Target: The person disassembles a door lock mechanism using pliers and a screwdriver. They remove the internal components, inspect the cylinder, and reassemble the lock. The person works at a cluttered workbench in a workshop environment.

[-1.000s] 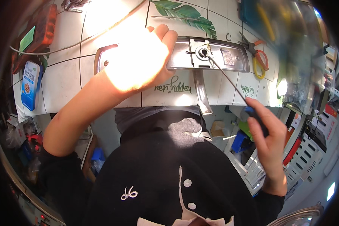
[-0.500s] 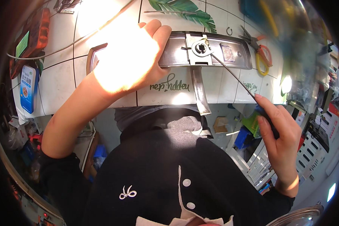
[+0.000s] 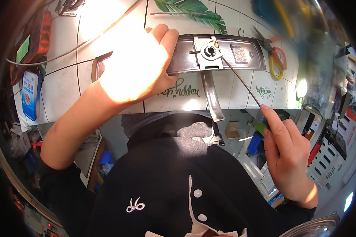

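Sitting on the white tiled bench (image 3: pixel 63 93) at the upper left of the frame is an orange-red case (image 3: pixel 39 37) with a green patch on it. Just below, at the left, stands a blue and white box (image 3: pixel 31 96). A thin cable (image 3: pixel 77 51) loops across the upper left toward the top edge. Next comes my left grip (image 3: pixel 146 61), so bright with glare that its back is washed out; I have it closed across the metal panel (image 3: pixel 183 59), fingers curled at the upper edge. That long, dark-rimmed panel lies across the upper middle of the frame, its left end showing beyond my wrist. Above it, a slim rod (image 3: pixel 178 14) lies partly over a painted green leaf (image 3: pixel 172 6). On the panel, near the centre top, is a round fitting (image 3: pixel 210 50), and below it a shiny strip (image 3: pixel 211 96) hangs past the front edge. The screwdriver's (image 3: pixel 243 83) tip meets the fitting's lower right side. Pliers (image 3: pixel 271 49) with orange and yellow handles lie at the upper right. Below them, at the right, my right grip (image 3: pixel 286 154) pinches the screwdriver, index finger stretched along it; its handle is hidden in my palm.
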{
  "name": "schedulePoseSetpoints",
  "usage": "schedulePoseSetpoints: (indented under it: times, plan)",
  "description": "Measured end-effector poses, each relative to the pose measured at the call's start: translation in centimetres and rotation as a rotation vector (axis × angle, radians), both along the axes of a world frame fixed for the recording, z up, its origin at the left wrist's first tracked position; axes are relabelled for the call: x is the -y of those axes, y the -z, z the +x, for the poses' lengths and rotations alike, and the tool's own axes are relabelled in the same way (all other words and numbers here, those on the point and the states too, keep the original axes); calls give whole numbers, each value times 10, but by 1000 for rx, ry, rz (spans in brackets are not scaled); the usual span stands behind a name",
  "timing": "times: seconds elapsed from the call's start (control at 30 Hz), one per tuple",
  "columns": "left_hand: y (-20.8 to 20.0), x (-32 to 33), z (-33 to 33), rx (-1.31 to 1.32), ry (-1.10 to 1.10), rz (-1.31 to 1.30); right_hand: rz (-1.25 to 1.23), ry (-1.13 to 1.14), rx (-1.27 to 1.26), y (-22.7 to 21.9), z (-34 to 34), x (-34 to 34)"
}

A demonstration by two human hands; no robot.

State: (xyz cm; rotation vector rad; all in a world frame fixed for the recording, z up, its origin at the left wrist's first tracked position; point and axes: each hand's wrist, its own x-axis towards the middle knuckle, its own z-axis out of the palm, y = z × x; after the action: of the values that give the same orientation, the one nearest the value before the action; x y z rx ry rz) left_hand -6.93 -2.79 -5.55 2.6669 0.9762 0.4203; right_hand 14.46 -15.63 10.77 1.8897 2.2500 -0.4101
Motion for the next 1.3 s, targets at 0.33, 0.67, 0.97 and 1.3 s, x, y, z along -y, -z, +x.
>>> schedulePoseSetpoints:
  times: [0.33, 0.67, 0.97, 1.3]
  plan:
    - [7, 0, -2, -71, 10, -103, -249, 550, -382, -14, 18, -8]
    - [2, -7, 4, -36, 159, -107, 523, -243, -323, -63, -25, -178]
    - [5, -10, 2, 103, 98, -164, 450, -549, -255, -24, -147, -452]
    - [14, -8, 5, 193, 84, -99, -145, -932, -1490, 44, -228, -517]
